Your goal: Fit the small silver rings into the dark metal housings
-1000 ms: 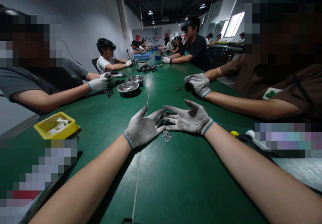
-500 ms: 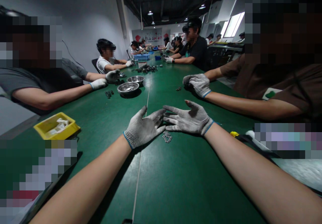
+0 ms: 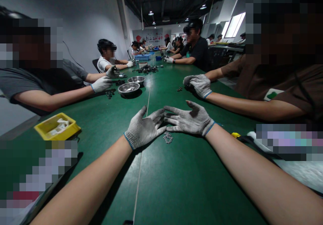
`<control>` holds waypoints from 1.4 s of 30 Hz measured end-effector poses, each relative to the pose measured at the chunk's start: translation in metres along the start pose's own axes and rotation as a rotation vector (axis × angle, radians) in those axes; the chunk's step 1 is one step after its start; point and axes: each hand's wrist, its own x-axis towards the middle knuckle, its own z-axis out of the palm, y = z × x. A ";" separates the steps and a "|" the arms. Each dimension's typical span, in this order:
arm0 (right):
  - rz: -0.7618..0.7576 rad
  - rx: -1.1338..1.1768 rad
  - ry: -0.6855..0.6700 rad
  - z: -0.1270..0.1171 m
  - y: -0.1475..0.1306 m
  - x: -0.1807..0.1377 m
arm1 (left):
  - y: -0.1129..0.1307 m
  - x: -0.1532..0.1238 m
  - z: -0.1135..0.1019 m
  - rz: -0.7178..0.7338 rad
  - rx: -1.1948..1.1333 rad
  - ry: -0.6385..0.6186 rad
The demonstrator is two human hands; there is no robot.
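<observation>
My left hand (image 3: pixel 146 127), in a white knit glove with a blue cuff, is turned palm up with its fingers stretched out. Opposite it, my right hand (image 3: pixel 189 119) wears the same kind of glove, palm showing and fingers spread. The fingertips of both hands meet or nearly meet; nothing lies in either palm. Just below them on the green table (image 3: pixel 196 178) is a cluster of small metal rings (image 3: pixel 168 137) that look like nuts or little bearings. Dark smudges mark both gloves.
A yellow bin (image 3: pixel 56 126) with white pieces stands at left. Two metal bowls (image 3: pixel 129 89) sit farther off. Gloved co-workers work on both sides, one beside small dark parts (image 3: pixel 109 94), another near a few small rings (image 3: pixel 179 89). A dark pile (image 3: pixel 147 69) lies beyond.
My hands stay in place. The co-worker at left has shifted both gloved hands slightly, one now over the small dark parts.
</observation>
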 end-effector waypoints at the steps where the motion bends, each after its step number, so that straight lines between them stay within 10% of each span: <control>1: -0.002 0.002 0.000 0.000 0.000 0.000 | 0.000 0.000 -0.001 0.001 0.006 -0.007; 42: -0.002 -0.051 0.014 0.003 0.001 0.002 | 0.000 -0.001 0.003 0.013 0.011 0.025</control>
